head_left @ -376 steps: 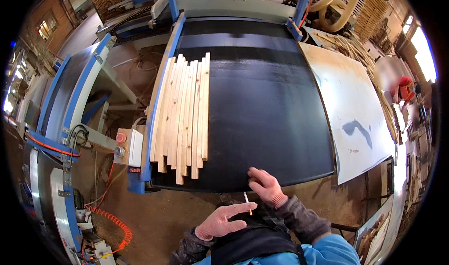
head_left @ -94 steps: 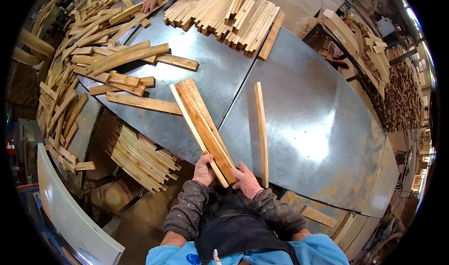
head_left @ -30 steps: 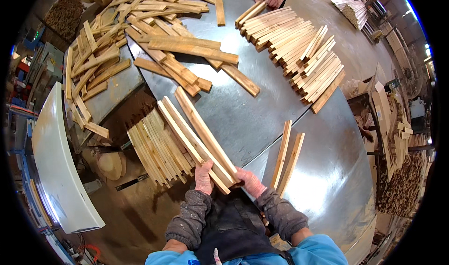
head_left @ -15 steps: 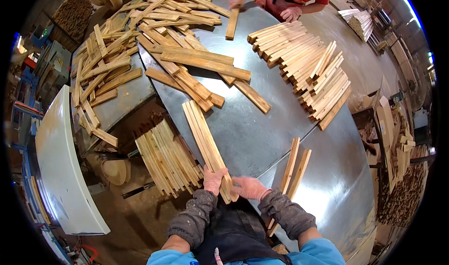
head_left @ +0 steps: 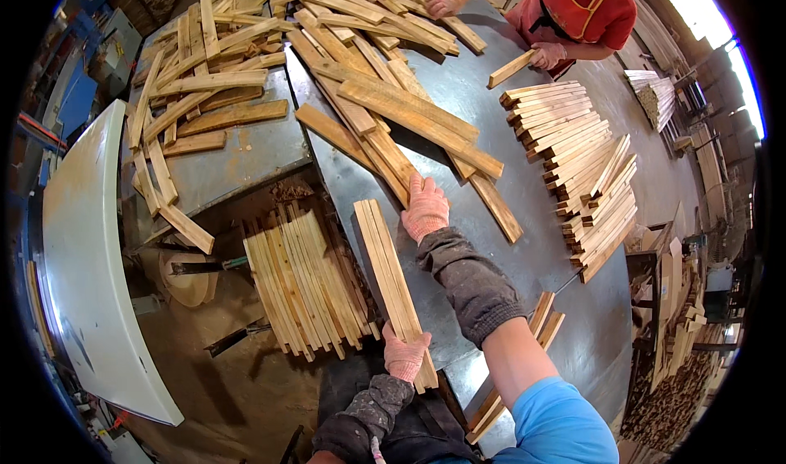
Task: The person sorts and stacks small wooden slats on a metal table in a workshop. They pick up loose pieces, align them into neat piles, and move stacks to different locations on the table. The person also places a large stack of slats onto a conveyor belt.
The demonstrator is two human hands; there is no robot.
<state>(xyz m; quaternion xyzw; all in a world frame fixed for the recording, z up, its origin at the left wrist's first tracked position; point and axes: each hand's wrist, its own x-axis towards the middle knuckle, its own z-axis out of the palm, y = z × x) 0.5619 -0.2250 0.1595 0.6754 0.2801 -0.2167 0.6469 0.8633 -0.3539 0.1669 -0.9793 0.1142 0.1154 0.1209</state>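
Gloved in pale pink, my left hand (head_left: 406,353) is wrapped round the near end of a bundle of narrow wooden strips (head_left: 383,259), which lies along the table's left edge. My right hand (head_left: 427,208), in a matching glove, reaches forward over the table. Its fingers close over the near end of a wooden board (head_left: 388,158) at the front of a loose pile. Two separate strips (head_left: 542,321) lie partly under my right arm, which hides their middle.
A metal table (head_left: 483,267) carries a heap of loose boards (head_left: 352,13) and a row of strips (head_left: 585,177) on the right. Across it, a co-worker's hand (head_left: 547,55) holds a short strip; their other hand (head_left: 448,3) touches the heap. Stacked strips (head_left: 303,280) stand below left.
My right hand has left the bundle's near end and gone forward to the loose board. My left hand still holds the bundle. The co-worker's hand has moved onto the heap. The view has shifted.
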